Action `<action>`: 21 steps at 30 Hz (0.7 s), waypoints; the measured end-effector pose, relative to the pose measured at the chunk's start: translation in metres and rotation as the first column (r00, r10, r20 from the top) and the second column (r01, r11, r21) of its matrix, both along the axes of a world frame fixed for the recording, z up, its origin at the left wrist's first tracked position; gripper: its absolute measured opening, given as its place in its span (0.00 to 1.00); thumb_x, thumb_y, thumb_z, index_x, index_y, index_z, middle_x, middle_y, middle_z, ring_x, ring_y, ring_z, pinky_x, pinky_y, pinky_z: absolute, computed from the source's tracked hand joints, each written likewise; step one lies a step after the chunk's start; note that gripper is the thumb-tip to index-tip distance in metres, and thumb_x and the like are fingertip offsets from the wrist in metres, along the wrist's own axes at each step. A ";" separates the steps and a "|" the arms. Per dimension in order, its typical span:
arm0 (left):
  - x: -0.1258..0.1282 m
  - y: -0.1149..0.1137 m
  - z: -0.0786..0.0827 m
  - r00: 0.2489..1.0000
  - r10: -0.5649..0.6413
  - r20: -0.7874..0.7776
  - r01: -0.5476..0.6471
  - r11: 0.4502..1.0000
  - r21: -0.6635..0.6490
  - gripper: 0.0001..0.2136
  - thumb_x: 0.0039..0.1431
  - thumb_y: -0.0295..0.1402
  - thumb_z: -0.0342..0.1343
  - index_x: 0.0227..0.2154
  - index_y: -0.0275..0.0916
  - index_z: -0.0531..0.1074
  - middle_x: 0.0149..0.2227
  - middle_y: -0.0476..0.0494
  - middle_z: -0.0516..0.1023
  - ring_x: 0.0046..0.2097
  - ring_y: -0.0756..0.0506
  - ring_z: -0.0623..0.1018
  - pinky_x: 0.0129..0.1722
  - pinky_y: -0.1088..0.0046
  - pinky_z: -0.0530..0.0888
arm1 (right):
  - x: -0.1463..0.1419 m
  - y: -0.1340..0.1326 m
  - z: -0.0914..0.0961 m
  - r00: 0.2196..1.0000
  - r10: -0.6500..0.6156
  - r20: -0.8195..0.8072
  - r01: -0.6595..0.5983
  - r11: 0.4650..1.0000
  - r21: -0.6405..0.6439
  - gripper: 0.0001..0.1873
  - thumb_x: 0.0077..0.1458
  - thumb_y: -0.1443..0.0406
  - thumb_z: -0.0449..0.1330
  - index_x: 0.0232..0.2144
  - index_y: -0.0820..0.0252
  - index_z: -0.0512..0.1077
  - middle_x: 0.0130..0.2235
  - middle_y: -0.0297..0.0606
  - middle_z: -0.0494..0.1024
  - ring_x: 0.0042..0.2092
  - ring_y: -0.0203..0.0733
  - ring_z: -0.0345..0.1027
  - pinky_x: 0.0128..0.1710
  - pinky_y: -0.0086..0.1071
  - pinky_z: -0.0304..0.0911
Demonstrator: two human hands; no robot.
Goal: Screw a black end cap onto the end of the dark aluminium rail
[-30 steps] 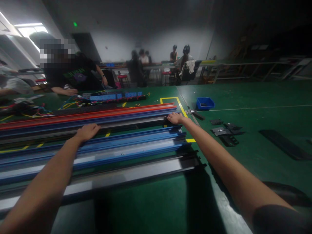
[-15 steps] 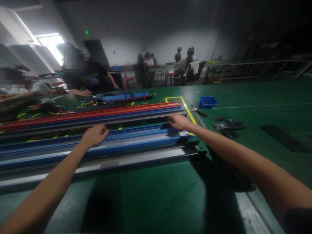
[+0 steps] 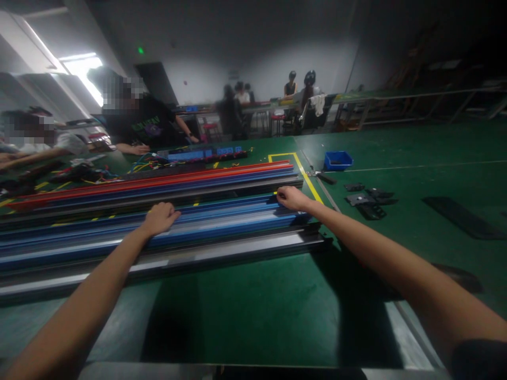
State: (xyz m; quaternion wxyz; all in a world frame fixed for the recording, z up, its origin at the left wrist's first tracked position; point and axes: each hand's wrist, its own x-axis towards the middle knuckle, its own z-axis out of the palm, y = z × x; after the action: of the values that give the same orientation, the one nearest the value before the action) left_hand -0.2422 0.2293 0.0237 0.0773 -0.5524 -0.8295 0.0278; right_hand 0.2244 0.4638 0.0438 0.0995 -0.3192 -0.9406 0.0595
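Note:
Long blue channel-like profiles [image 3: 206, 224] lie lengthwise across the green table. My left hand [image 3: 161, 218] is closed at their far edge, left of the middle, with its fingers curled down. Near their right end, my right hand [image 3: 292, 198] is also closed along the far edge, its thumb and fingers pinched together. Its fingertips are partly hidden, and the exact contact is hard to make out. A grey and black profile [image 3: 245, 250] lies on the near side. Beyond my hands run a black profile [image 3: 253, 186] and a red one [image 3: 222, 173].
A blue bin [image 3: 338, 161] stands at the right, beyond a pliers-like tool [image 3: 325, 178]. Several black parts [image 3: 358, 200] and a dark flat plate [image 3: 461, 217] lie farther right. Across the table, a co-worker [image 3: 152, 126] sits near wires and a blue-topped strip [image 3: 190, 155].
The view has shifted slightly. My left hand has slid a little to the right, and my right hand now sits slightly nearer me, clear of the black profile. Both remain closed.

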 end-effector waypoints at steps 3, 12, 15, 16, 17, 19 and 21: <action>0.007 -0.003 0.004 1.000 0.008 -0.011 -0.009 1.000 -0.027 0.21 0.67 0.48 0.42 0.38 0.38 0.74 0.45 0.31 0.81 0.49 0.34 0.80 0.46 0.62 0.75 | 0.002 0.001 -0.002 1.000 0.009 -0.012 -0.009 1.000 -0.001 0.10 0.67 0.69 0.58 0.38 0.65 0.80 0.41 0.46 0.84 0.40 0.43 0.75 0.38 0.29 0.57; 0.016 -0.006 0.009 0.998 0.062 -0.018 -0.063 0.992 -0.107 0.26 0.69 0.41 0.37 0.41 0.32 0.79 0.47 0.22 0.83 0.49 0.29 0.83 0.48 0.53 0.77 | 0.005 -0.003 -0.004 0.999 0.000 -0.038 -0.001 1.000 -0.012 0.13 0.69 0.69 0.56 0.37 0.65 0.80 0.42 0.49 0.84 0.41 0.45 0.75 0.41 0.30 0.57; 0.012 -0.004 0.008 1.000 0.011 0.025 -0.008 0.993 -0.117 0.24 0.68 0.39 0.38 0.39 0.34 0.81 0.46 0.26 0.84 0.49 0.35 0.84 0.51 0.62 0.77 | 0.005 -0.003 -0.004 0.999 -0.003 -0.051 0.002 1.000 -0.027 0.13 0.69 0.69 0.56 0.36 0.65 0.80 0.41 0.48 0.84 0.39 0.44 0.75 0.39 0.30 0.56; 0.011 -0.004 0.007 0.999 -0.001 0.033 0.005 0.993 -0.114 0.24 0.68 0.39 0.38 0.39 0.34 0.81 0.46 0.27 0.85 0.49 0.36 0.84 0.51 0.64 0.77 | 0.005 -0.003 -0.004 0.998 -0.004 -0.056 0.003 0.999 -0.032 0.12 0.69 0.69 0.57 0.36 0.65 0.80 0.41 0.48 0.84 0.39 0.43 0.74 0.39 0.30 0.56; 0.010 -0.003 0.006 0.999 -0.008 0.039 0.012 0.994 -0.110 0.25 0.68 0.39 0.38 0.39 0.34 0.81 0.46 0.27 0.85 0.49 0.37 0.83 0.52 0.64 0.77 | 0.005 -0.002 -0.004 0.998 -0.006 -0.061 0.004 0.999 -0.037 0.12 0.69 0.69 0.57 0.36 0.64 0.80 0.40 0.47 0.84 0.38 0.43 0.74 0.39 0.30 0.56; 0.008 -0.002 0.005 0.999 -0.016 0.049 0.020 0.995 -0.097 0.26 0.68 0.39 0.37 0.39 0.34 0.81 0.47 0.27 0.85 0.50 0.37 0.83 0.52 0.65 0.77 | 0.005 0.000 -0.005 0.997 -0.012 -0.072 0.008 0.999 -0.050 0.12 0.68 0.69 0.57 0.36 0.64 0.80 0.40 0.47 0.84 0.38 0.42 0.73 0.38 0.29 0.56; 0.007 -0.001 0.004 0.998 -0.022 0.064 0.028 0.996 -0.084 0.26 0.67 0.38 0.36 0.39 0.33 0.82 0.47 0.27 0.85 0.50 0.37 0.83 0.53 0.64 0.76 | 0.004 0.002 -0.005 0.996 -0.023 -0.081 0.017 0.998 -0.065 0.12 0.69 0.69 0.57 0.36 0.64 0.80 0.39 0.46 0.84 0.38 0.42 0.73 0.38 0.29 0.56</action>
State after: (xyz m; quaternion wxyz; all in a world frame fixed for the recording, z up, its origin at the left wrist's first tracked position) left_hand -0.2355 0.2288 0.0280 0.0280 -0.5661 -0.8227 0.0445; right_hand 0.2286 0.4657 0.0386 0.1282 -0.3289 -0.9301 0.1016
